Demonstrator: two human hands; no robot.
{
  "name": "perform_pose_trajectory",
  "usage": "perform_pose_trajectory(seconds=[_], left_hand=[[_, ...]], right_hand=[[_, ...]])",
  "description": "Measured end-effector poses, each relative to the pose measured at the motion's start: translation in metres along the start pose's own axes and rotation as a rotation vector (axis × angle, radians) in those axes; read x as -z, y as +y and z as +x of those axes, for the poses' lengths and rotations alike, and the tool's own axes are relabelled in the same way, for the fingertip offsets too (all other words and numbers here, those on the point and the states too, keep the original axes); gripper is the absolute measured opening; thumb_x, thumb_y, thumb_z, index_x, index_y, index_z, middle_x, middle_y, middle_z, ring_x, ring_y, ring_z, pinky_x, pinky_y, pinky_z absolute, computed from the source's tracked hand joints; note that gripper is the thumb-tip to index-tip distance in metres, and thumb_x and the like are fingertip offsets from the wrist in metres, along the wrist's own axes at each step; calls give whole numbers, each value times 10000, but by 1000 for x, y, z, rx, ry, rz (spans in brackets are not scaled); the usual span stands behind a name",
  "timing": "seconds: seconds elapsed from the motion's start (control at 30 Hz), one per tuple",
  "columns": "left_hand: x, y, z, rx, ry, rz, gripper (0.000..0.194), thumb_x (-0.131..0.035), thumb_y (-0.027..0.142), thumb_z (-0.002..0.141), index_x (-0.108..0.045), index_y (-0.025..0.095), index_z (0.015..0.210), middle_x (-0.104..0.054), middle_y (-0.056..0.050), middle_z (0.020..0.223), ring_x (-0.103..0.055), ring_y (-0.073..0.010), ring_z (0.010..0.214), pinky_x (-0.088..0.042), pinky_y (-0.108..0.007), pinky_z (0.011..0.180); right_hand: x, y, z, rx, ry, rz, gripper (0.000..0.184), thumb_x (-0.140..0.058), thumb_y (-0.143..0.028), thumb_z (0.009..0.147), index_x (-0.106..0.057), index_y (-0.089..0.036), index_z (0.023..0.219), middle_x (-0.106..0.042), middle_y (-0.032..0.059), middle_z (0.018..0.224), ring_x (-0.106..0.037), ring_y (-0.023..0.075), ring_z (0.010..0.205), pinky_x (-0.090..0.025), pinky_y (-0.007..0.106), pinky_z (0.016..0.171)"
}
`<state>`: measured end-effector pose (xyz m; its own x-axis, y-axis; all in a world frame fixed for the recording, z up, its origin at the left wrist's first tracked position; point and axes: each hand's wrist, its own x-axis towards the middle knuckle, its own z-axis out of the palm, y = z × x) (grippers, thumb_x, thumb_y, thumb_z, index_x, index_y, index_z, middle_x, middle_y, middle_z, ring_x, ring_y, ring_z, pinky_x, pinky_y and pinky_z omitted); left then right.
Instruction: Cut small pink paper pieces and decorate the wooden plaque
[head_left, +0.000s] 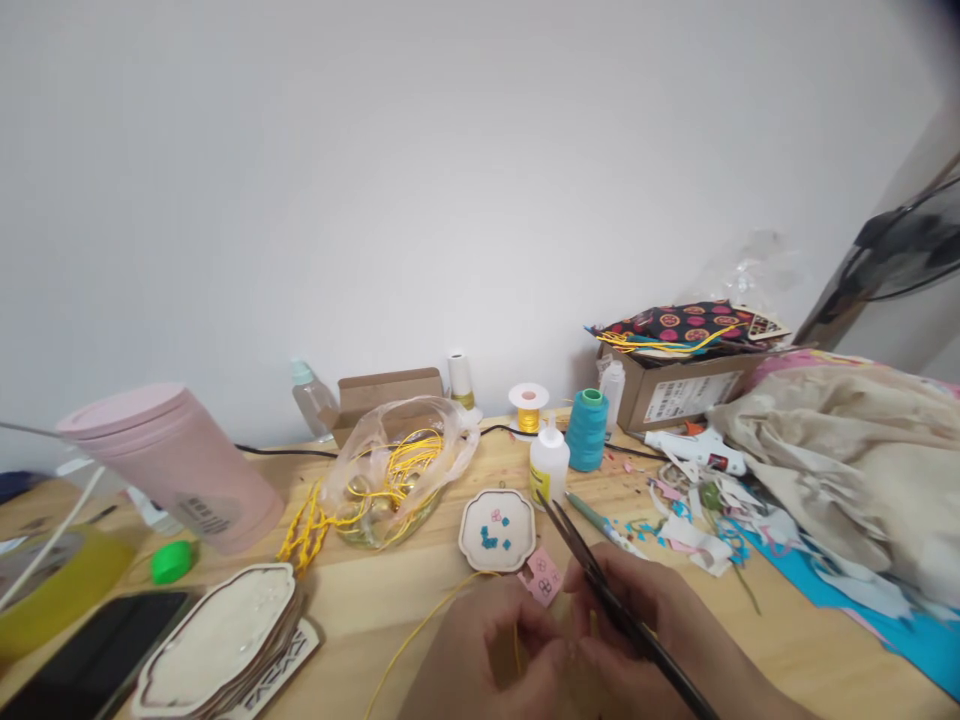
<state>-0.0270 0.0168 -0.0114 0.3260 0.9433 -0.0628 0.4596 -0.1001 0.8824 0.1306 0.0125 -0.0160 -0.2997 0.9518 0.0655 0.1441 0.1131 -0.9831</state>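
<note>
My left hand (491, 650) is at the bottom centre, its fingers pinched on a thin yellow cord (420, 632) that trails left across the wooden table (375, 600). My right hand (660, 630) is closed round black scissors (592, 570), whose blades point up and left toward a small cream dish (496, 530) holding blue bits. A small pink paper piece (543, 576) lies just above my fingers. The two hands touch each other.
A pink tumbler (176, 465), green cap (172, 562), phone (94, 655) and stacked scalloped trays (217, 640) lie left. A plastic bag of yellow cord (397, 470), glue bottle (549, 462), teal thread spool (587, 430), glue gun (697, 450), cardboard box (682, 390) and cloth (840, 450) are behind and right.
</note>
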Motion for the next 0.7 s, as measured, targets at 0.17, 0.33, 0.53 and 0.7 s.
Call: perform_pose_trajectory(seconds=[0.17,0.33,0.53,0.7], left_hand=[[-2,-5,2,-17,11,-238,145,-532,264,694,-629,157,682,-648,-51,693,-578,-205,724,-430,-276,669],[-10,-13,5,-35,-2,-256,222,-544,313,710,-672,132,727,-666,-87,728,-594,-229,741,-439,-309,693],[-12,-13,8,6,27,-339,239,-561,350,707,-652,135,658,-645,-52,645,-570,-193,674,-429,-257,627],[-2,-5,6,111,115,-536,238,-618,379,665,-621,152,596,-629,-23,620,-549,-169,653,-412,-243,626]], right_hand=[[-2,4,3,-103,174,49,197,-611,-144,602,-506,-189,762,-512,-64,541,-391,81,432,-267,183,405],[-4,3,3,-110,238,96,197,-616,-170,593,-516,-179,762,-524,-50,550,-362,80,426,-242,197,411],[-3,-8,2,-110,202,104,279,-662,-326,623,-508,-162,788,-481,-42,564,-362,94,464,-261,204,439],[2,-3,-1,29,-35,61,451,-563,-562,662,-572,-147,837,-366,-52,547,-285,99,462,-201,216,419]])
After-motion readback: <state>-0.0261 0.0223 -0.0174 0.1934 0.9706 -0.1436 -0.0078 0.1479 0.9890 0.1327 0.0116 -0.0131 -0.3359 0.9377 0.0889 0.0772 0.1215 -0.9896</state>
